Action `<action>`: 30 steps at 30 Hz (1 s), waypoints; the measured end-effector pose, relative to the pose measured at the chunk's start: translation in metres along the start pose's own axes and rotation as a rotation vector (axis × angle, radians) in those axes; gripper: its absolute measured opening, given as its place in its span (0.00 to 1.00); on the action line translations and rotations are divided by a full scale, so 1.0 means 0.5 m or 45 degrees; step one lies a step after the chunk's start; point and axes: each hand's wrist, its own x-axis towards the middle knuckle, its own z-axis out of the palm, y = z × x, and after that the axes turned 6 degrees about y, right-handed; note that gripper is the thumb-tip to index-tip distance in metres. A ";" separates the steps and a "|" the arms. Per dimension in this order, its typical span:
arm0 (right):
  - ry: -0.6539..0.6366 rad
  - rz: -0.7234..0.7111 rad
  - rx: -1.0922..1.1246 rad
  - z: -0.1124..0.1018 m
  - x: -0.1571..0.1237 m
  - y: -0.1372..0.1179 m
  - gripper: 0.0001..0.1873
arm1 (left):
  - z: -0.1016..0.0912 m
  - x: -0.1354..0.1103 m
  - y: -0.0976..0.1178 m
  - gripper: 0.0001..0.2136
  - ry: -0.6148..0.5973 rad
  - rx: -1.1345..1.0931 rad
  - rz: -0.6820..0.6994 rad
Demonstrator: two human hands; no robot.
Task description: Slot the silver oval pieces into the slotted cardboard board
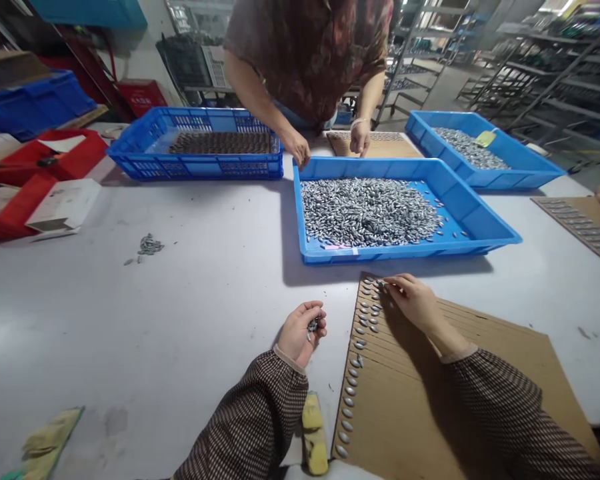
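Note:
My left hand [303, 330] is curled, palm up, around several small grey spindle-shaped metal pieces [313, 325], over the white table just left of a cardboard sheet. With thumb and fingers pinched, my right hand [413, 301] is at the sheet's far edge, on a small grey metal piece partly hidden by the fingertips. Parallel slits run across the brown cardboard sheet [460, 373]. Along its left edge lies a column of the same grey pieces [349, 401], with a second, shorter column beside it at the far end.
A blue tray [410, 251] of loose grey pieces stands beyond the sheet. Across the table, a co-worker's hands [297, 148] are near another board [387, 147]. A blue crate [195, 167], a second blue tray [517, 177], a small pile [150, 245] and a yellow object [314, 433] surround the workspace.

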 end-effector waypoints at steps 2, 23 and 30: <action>-0.046 0.002 0.005 0.004 0.008 0.003 0.13 | 0.000 0.001 0.001 0.10 0.001 0.001 0.000; -0.200 -0.124 -0.115 0.014 0.026 0.014 0.16 | 0.001 -0.001 0.001 0.11 -0.001 0.000 -0.016; -0.157 -0.120 -0.092 0.010 0.025 0.014 0.15 | 0.005 -0.001 0.004 0.11 0.005 0.004 -0.013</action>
